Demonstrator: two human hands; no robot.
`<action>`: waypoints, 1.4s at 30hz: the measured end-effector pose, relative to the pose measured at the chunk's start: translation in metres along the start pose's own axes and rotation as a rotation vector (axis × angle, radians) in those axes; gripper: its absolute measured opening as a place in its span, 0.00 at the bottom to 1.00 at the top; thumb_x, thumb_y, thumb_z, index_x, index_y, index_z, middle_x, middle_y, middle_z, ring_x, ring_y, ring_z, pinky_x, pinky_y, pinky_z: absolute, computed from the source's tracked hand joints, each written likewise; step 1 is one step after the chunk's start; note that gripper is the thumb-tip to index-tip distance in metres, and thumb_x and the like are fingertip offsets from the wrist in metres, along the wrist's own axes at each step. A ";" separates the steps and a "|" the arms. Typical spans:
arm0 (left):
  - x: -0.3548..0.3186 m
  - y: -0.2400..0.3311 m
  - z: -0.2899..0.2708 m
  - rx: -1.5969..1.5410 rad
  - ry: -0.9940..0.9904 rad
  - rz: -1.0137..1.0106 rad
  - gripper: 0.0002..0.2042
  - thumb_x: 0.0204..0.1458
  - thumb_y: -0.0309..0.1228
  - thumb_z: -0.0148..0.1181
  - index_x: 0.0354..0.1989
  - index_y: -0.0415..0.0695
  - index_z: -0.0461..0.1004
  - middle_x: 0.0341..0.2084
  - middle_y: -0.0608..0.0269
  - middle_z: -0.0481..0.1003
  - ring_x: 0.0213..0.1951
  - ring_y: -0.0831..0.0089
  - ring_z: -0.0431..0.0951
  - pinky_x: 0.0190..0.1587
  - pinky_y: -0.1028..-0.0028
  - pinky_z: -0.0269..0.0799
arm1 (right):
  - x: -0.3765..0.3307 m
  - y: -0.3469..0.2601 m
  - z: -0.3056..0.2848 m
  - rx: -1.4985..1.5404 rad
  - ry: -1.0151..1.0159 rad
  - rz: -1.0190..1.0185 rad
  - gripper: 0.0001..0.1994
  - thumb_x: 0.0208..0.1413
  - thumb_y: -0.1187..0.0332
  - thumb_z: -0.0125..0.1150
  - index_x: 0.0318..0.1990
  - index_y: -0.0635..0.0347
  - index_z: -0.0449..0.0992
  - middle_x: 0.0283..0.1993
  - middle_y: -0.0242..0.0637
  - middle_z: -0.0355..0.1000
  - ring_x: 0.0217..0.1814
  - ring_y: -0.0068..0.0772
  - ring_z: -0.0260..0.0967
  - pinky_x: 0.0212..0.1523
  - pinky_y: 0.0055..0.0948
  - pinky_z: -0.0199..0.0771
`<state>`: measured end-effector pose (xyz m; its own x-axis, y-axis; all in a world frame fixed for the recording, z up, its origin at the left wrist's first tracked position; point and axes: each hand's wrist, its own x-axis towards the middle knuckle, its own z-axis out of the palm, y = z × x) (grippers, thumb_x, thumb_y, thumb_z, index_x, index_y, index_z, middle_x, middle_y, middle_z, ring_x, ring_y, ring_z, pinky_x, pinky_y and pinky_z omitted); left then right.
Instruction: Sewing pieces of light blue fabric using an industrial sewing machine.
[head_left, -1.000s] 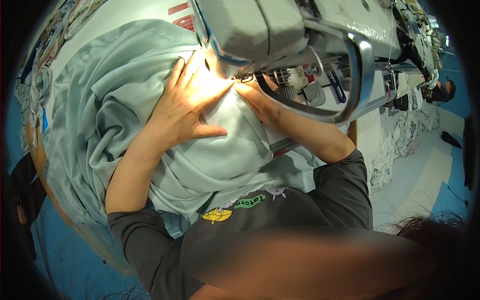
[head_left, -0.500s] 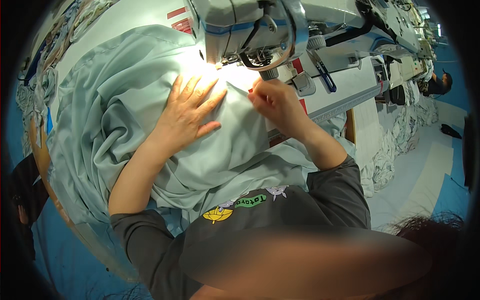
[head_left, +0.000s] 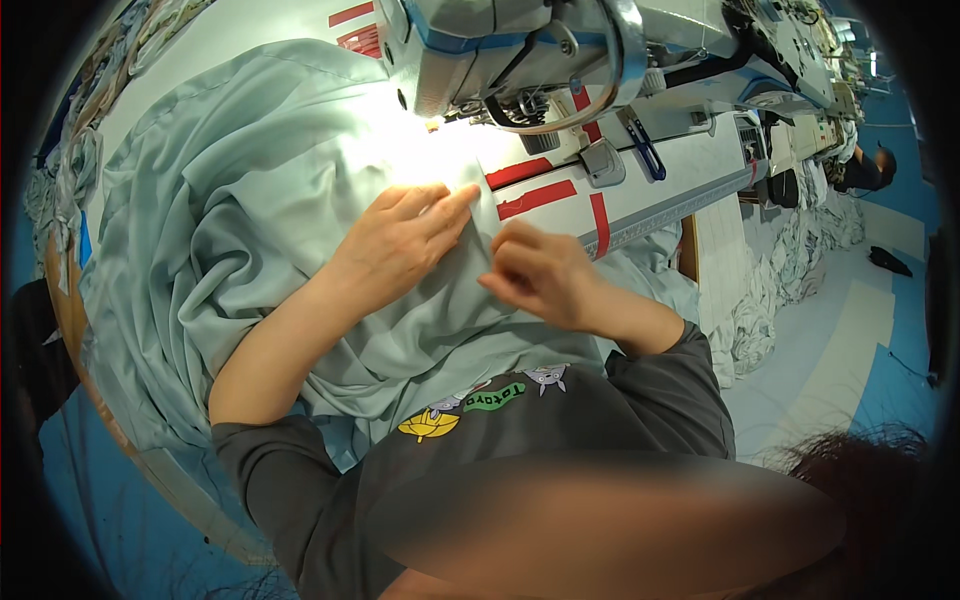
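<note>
A large pale green cloth point(head_left: 250, 150) lies in loose folds over the sewing table, its far part under the bright light beside the sewing machine point(head_left: 500, 60). My left hand point(head_left: 400, 240) rests on it, palm down, with its fingers stretched to the cloth's right edge. Close by on the right, my right hand point(head_left: 540, 275) is closed, with thumb and fingers curled together by that edge. Whatever it may be pinching is hidden by the fingers. Both hands are on the near side of the needle area, which glare partly washes out.
Red tape strips point(head_left: 537, 198) mark the machine bed. Dark blue thread snips point(head_left: 642, 145) lie right of the machine head, beyond a grey ruler strip point(head_left: 680, 205). Piled garments point(head_left: 95, 90) sit at far left, and more cloth heaps point(head_left: 770, 280) at right. Another person point(head_left: 868, 168) is far right.
Both hands have come back toward me, away from the needle area. My left fingers have drawn together from a spread, and red tape on the machine bed is uncovered.
</note>
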<state>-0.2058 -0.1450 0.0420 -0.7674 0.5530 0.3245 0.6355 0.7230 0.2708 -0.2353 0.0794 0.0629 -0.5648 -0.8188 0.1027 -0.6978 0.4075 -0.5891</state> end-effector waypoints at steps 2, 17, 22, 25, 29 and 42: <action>-0.004 0.002 0.004 0.139 0.056 0.074 0.11 0.48 0.28 0.56 0.40 0.41 0.75 0.53 0.62 0.68 0.47 0.73 0.70 0.47 0.73 0.66 | 0.011 0.007 -0.013 0.239 0.139 0.174 0.04 0.51 0.74 0.60 0.30 0.59 0.70 0.33 0.34 0.68 0.26 0.35 0.69 0.23 0.30 0.67; -0.014 -0.004 0.008 -0.096 0.067 0.199 0.18 0.43 0.27 0.58 0.45 0.42 0.74 0.49 0.65 0.70 0.47 0.73 0.70 0.43 0.74 0.69 | 0.070 0.035 0.004 -0.183 0.060 0.139 0.12 0.49 0.59 0.58 0.25 0.57 0.73 0.17 0.42 0.70 0.20 0.45 0.71 0.23 0.40 0.69; -0.003 -0.009 0.004 0.011 0.101 -0.151 0.23 0.43 0.26 0.60 0.52 0.40 0.70 0.51 0.63 0.69 0.45 0.70 0.70 0.41 0.73 0.70 | 0.055 0.028 0.008 -0.228 0.193 0.051 0.09 0.45 0.68 0.63 0.29 0.57 0.67 0.28 0.37 0.66 0.28 0.41 0.68 0.26 0.37 0.68; -0.002 -0.009 0.007 0.005 0.057 -0.145 0.25 0.42 0.28 0.62 0.53 0.40 0.69 0.52 0.62 0.69 0.48 0.67 0.70 0.47 0.70 0.68 | 0.048 0.021 0.013 -0.268 0.203 -0.015 0.09 0.42 0.72 0.64 0.28 0.57 0.67 0.36 0.36 0.64 0.37 0.39 0.66 0.33 0.35 0.70; 0.000 -0.007 0.005 -0.006 0.045 -0.182 0.28 0.40 0.34 0.65 0.55 0.43 0.69 0.55 0.61 0.67 0.56 0.65 0.66 0.56 0.64 0.61 | 0.047 0.024 0.015 -0.253 0.228 -0.205 0.10 0.39 0.75 0.65 0.28 0.57 0.68 0.41 0.35 0.64 0.43 0.38 0.63 0.40 0.35 0.70; 0.000 -0.009 0.004 -0.082 0.020 -0.278 0.30 0.36 0.41 0.69 0.51 0.50 0.71 0.57 0.47 0.61 0.61 0.50 0.58 0.65 0.51 0.48 | 0.062 0.061 -0.001 -0.131 -0.019 -0.259 0.15 0.52 0.74 0.60 0.49 0.60 0.71 0.50 0.39 0.68 0.53 0.43 0.69 0.50 0.34 0.73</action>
<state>-0.2118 -0.1505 0.0362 -0.9119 0.3295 0.2448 0.4063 0.8094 0.4239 -0.3138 0.0538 0.0339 -0.3532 -0.9092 0.2202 -0.8692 0.2319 -0.4367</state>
